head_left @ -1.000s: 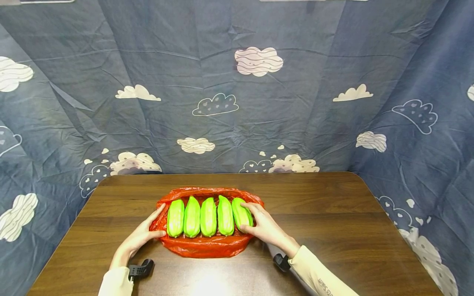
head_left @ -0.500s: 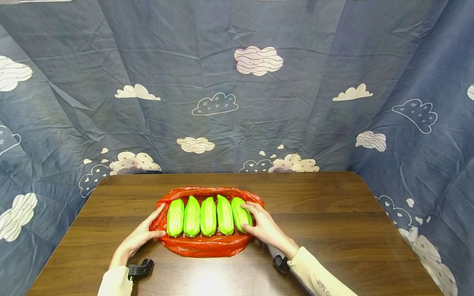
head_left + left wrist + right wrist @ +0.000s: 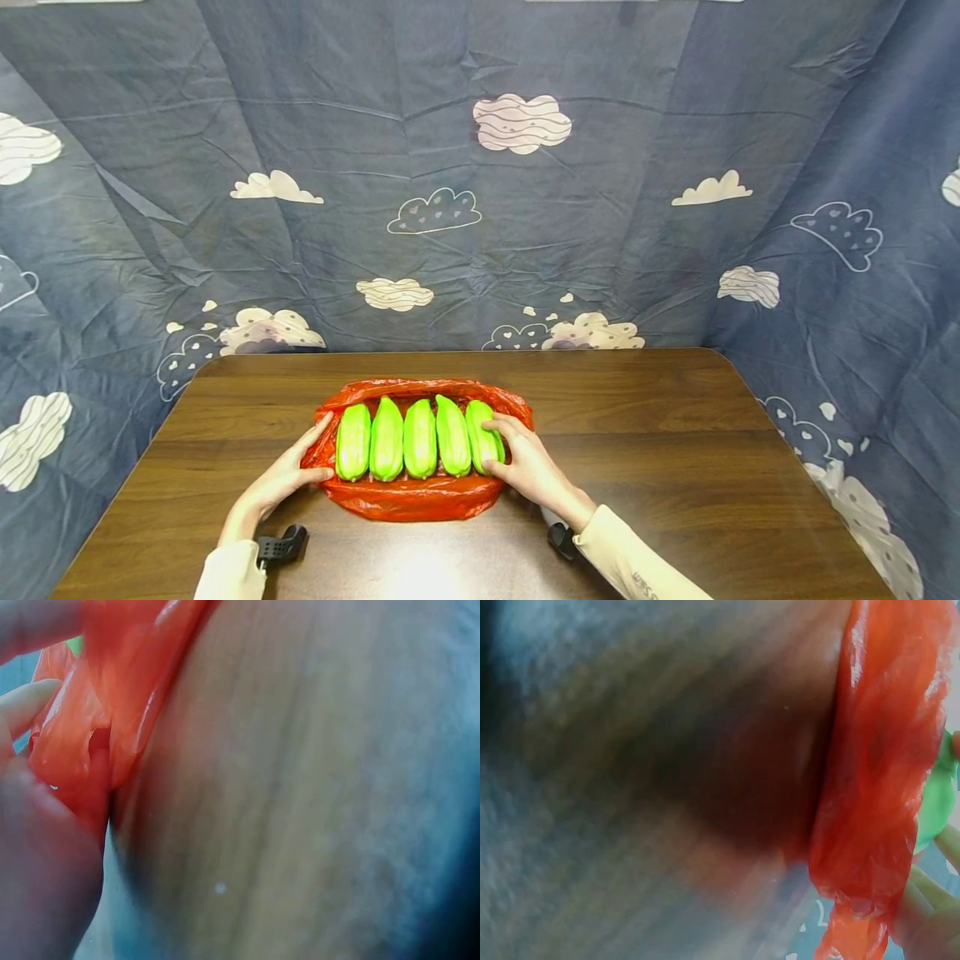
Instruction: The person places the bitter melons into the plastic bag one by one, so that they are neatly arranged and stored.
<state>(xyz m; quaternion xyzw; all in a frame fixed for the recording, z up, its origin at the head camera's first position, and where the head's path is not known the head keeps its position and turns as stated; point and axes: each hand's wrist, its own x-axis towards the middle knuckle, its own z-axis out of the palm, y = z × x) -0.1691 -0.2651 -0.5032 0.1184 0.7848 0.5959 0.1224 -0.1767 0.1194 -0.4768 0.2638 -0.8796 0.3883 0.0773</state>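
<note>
Several long, bright green, ribbed vegetable-shaped pieces lie side by side in an open red plastic bag (image 3: 416, 502) with its rim rolled down. The rightmost green piece (image 3: 480, 435) is gripped by my right hand (image 3: 536, 468), thumb at its near end and fingers over its far side. At the bag's other end, my left hand (image 3: 281, 482) holds the red plastic between spread thumb and fingers, beside the leftmost green piece (image 3: 352, 443). Both wrist views show red film close up; a bit of green piece (image 3: 936, 799) shows past it in the right wrist view.
All of this rests on a brown wooden table (image 3: 637, 442) with a rounded far corner. Behind it hangs a dark blue cloth (image 3: 585, 250) printed with clouds. A black wrist camera (image 3: 283, 544) sits at the left wrist, another (image 3: 561, 540) at the right.
My right hand has edged slightly left, and the rightmost green pieces have shifted a little left with it. My left hand and the bag have barely moved.
</note>
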